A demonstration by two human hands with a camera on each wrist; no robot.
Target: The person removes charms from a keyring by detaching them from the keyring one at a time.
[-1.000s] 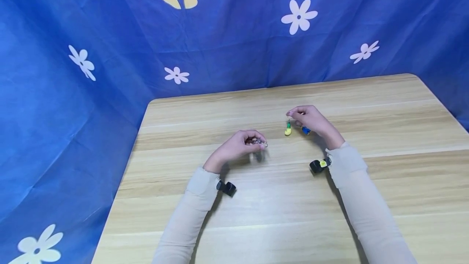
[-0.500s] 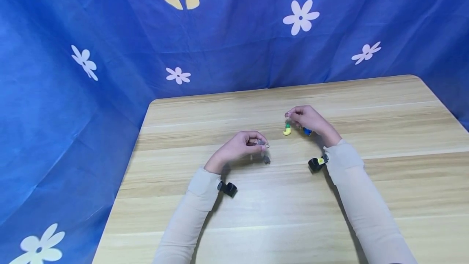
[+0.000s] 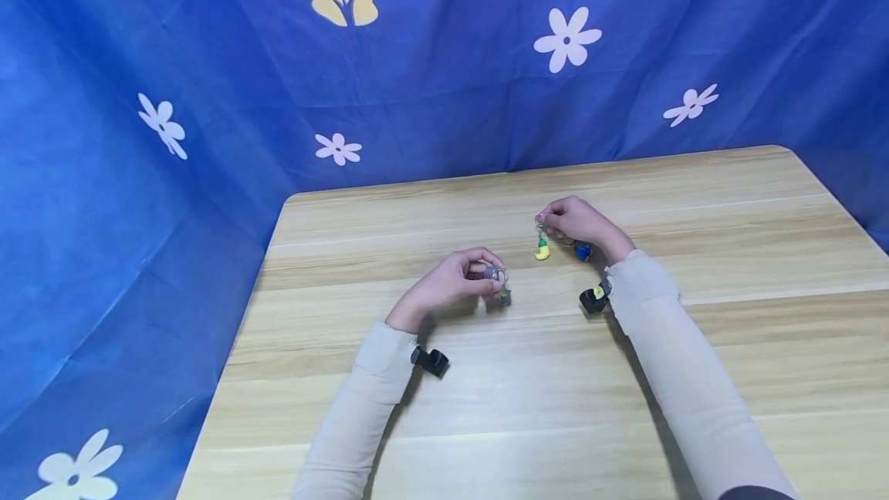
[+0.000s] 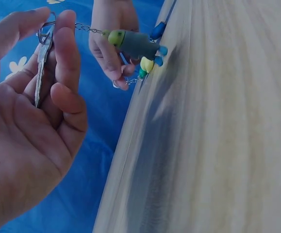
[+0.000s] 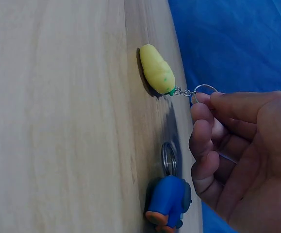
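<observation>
My left hand (image 3: pixel 451 280) pinches a split ring between thumb and fingers. From it a flat metal key (image 4: pixel 44 70) points into the palm, and a small figure charm (image 4: pixel 136 44) with a greenish-grey body and blue feet hangs on a short chain. Farther right, my right hand (image 3: pixel 579 221) pinches the ring of another keychain, whose yellow charm (image 5: pixel 157 70) with a green top dangles down by the tabletop. Beside that hand's curled fingers, a blue figure keychain (image 5: pixel 168 196) with orange feet and its own metal ring rests on the table.
The wood-grain table (image 3: pixel 528 407) lies under both hands. Behind it and to the left hangs a blue cloth (image 3: pixel 444 60) with pale flowers. Each sleeved wrist wears a small black camera; the left camera (image 3: pixel 432 361) sits just above the table.
My right hand has shifted slightly left, and its yellow charm now hangs a little lower. The charm under my left hand was blurred from swinging and now hangs nearly still.
</observation>
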